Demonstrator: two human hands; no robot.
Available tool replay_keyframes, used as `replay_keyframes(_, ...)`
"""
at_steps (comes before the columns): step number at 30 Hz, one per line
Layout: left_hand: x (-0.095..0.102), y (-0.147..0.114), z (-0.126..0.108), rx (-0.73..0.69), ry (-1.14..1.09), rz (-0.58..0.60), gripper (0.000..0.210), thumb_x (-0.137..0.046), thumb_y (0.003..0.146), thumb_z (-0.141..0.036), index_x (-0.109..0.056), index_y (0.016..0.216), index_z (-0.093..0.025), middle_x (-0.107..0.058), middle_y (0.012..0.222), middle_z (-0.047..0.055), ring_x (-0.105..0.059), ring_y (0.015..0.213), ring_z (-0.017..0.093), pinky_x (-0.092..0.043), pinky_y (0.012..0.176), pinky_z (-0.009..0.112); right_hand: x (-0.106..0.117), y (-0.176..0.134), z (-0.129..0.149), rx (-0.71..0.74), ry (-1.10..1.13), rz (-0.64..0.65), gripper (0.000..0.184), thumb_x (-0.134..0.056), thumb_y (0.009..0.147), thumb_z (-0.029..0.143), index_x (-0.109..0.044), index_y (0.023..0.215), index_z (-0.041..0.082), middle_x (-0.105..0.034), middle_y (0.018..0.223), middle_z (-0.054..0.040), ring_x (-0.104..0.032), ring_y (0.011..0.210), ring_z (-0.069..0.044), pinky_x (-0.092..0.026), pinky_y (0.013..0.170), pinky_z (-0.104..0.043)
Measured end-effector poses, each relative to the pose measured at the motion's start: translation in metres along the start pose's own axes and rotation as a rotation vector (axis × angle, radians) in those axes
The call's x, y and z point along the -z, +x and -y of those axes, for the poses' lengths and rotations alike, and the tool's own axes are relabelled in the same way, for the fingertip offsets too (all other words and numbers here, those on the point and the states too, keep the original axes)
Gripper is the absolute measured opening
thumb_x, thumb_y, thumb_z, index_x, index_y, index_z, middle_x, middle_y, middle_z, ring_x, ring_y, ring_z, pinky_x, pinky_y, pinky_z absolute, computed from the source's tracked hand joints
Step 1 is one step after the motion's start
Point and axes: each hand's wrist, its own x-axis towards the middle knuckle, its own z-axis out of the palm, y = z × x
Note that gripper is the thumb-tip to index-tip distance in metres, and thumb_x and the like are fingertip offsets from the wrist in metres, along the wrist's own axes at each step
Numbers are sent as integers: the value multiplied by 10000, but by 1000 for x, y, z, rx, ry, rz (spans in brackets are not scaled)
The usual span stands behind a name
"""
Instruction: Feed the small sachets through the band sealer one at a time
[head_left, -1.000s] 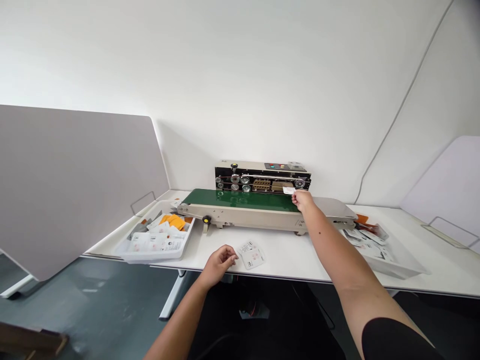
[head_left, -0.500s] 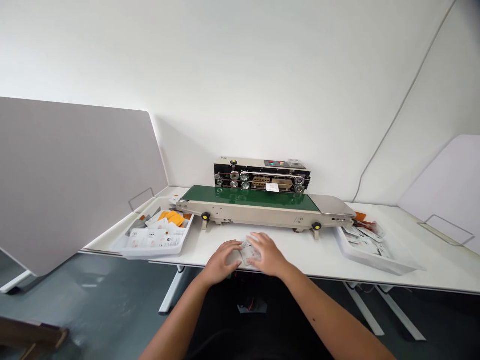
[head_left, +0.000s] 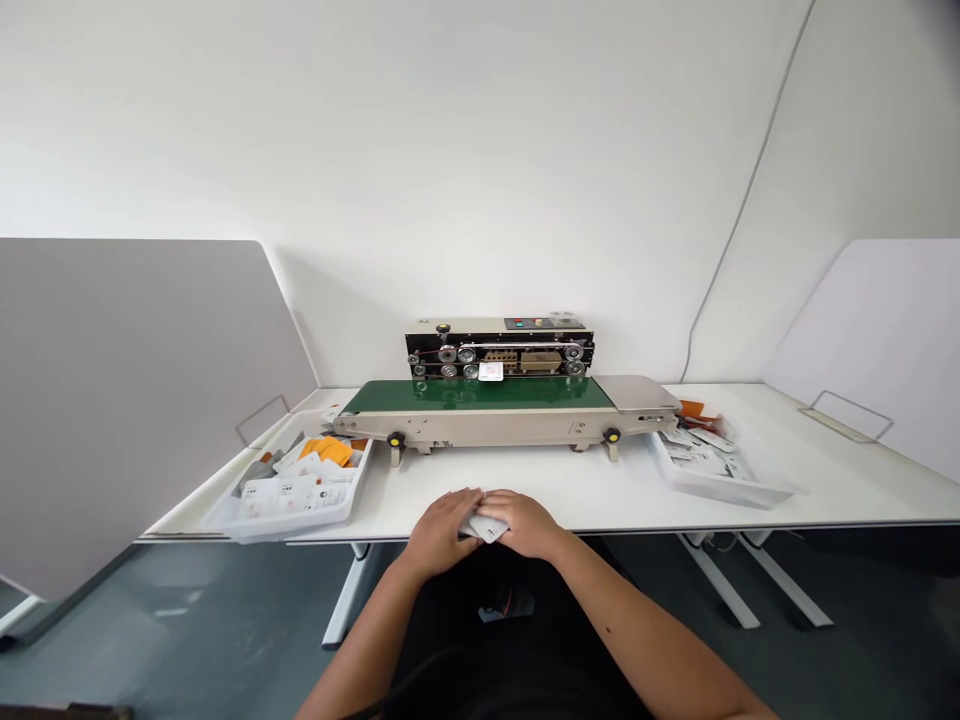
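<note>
Small white printed packets (head_left: pixel 489 529) lie between my two hands at the table's front edge, partly covered by my fingers. My left hand (head_left: pixel 444 530) is closed around their left side. My right hand (head_left: pixel 523 522) grips them from the right, its fingers meeting those of the left over the top. How many packets are there I cannot tell. Beyond my hands stands a band sealing machine (head_left: pixel 499 345) with a green conveyor belt (head_left: pixel 480 395). One white packet (head_left: pixel 491 372) stands upright in the sealer, at the belt's far edge.
To the left, a translucent bin (head_left: pixel 300 525) holds white packets and orange ones (head_left: pixel 330 450). Another translucent bin (head_left: pixel 727 493) with white and orange packets sits at the right, by the conveyor's metal end plate (head_left: pixel 636 392). Grey panels (head_left: pixel 135 380) flank the white table (head_left: pixel 615 505).
My hands have closed together over the packets, which were partly spread between open fingers before. The packet in the sealer has travelled left along the machine. The view has shifted slightly.
</note>
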Motion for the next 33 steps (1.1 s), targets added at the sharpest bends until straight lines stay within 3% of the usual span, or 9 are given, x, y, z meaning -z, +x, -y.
replay_keyframes(5,-3,1,1,31,-6,-31,653,-572,871,-168,-443,1493,-318,-557,1473,33,-505,1366,255,-364,1184,475,3,-2,-3,-44,167,-56,502,-518,906,141,-615,1362,327,-628,1370,-3,-544,1291,-199,-400,1132,-403)
replay_keyframes(9,-3,3,1,55,-44,-62,579,-525,903,-170,-493,1461,-321,-586,1445,24,-548,1320,253,-396,1160,461,6,-4,-2,-106,317,-206,360,-497,982,328,-665,1299,301,-662,1305,-48,-592,1225,-217,-438,1095,-423)
replay_keyframes(13,-5,6,-1,108,-35,-107,512,-543,914,-206,-547,1418,-297,-599,1431,38,-549,1320,268,-391,1157,467,5,-7,-5,-265,544,-451,466,-494,969,553,-668,1256,231,-686,1237,-114,-631,1176,-249,-461,1075,-449)
replay_keyframes(15,-7,8,-3,149,-8,-120,500,-570,911,-236,-558,1409,-272,-584,1446,57,-523,1345,284,-365,1170,479,4,-8,-8,-374,708,-521,564,-514,929,632,-625,1268,195,-682,1230,-146,-666,1106,-256,-528,987,-438)
replay_keyframes(18,-10,11,-5,204,11,-103,565,-632,897,-397,-531,1435,-255,-521,1502,88,-452,1403,326,-293,1197,527,6,-8,-14,-509,888,-559,601,-548,894,659,-548,1268,189,-685,1182,-156,-724,884,-234,-589,638,-314)
replay_keyframes(21,-5,9,-3,213,-25,-63,756,-661,853,-552,-421,1511,-270,-425,1570,95,-362,1458,349,-238,1212,556,11,-7,-16,-583,951,-485,495,-618,884,552,-522,1223,203,-711,1041,-115,-722,693,-201,-430,403,-199)
replay_keyframes(26,17,1,1,168,-222,-61,747,-561,920,-573,-343,1550,-236,-405,1577,125,-371,1451,318,-308,1192,493,15,4,-11,-569,1017,-112,428,-747,780,313,-605,1162,183,-726,993,-71,-731,754,-188,-538,557,-226)
replay_keyframes(29,27,-2,-2,132,-312,-81,717,-576,918,-553,-390,1526,-221,-473,1517,147,-443,1389,315,-364,1156,469,16,14,-5,-492,972,111,347,-779,758,329,-685,1042,152,-738,876,-57,-716,704,-178,-517,540,-208)
replay_keyframes(33,30,-3,-8,126,-363,-68,563,-606,907,-492,-537,1416,-261,-611,1367,117,-550,1256,307,-419,1096,451,18,19,-5,-443,954,208,363,-773,792,404,-714,1054,159,-707,717,-23,-634,518,-120,-420,432,-172)
